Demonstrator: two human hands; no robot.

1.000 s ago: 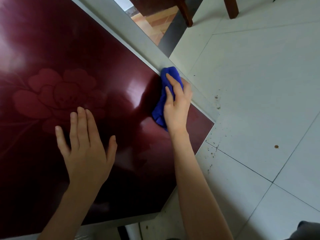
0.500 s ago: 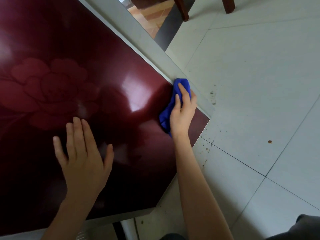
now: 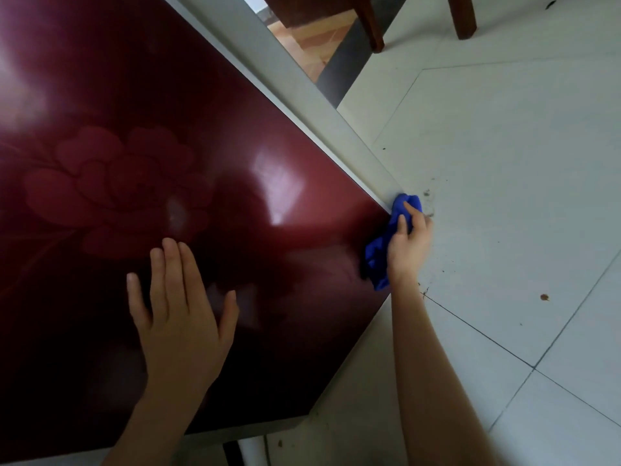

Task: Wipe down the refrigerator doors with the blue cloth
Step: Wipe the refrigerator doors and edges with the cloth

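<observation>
A glossy dark red refrigerator door (image 3: 208, 136) with a faint flower pattern fills the left of the head view. My left hand (image 3: 181, 314) lies flat on its lower part, fingers straight and spread. My right hand (image 3: 408, 243) presses a crumpled blue cloth (image 3: 378, 257) against the door's bottom right corner, where the red panel meets the grey side edge (image 3: 322, 112). Its fingers lie over the cloth, and part of the cloth is hidden under the palm.
Pale floor tiles (image 3: 504, 163) stretch to the right, with dark specks near the door corner and a brown spot (image 3: 544, 297). Two wooden chair legs (image 3: 465, 18) stand at the top. A grey strip runs under the door's bottom edge (image 3: 235, 432).
My right hand has slid the cloth down along the door's right edge to its bottom corner. My left hand stays flat on the door.
</observation>
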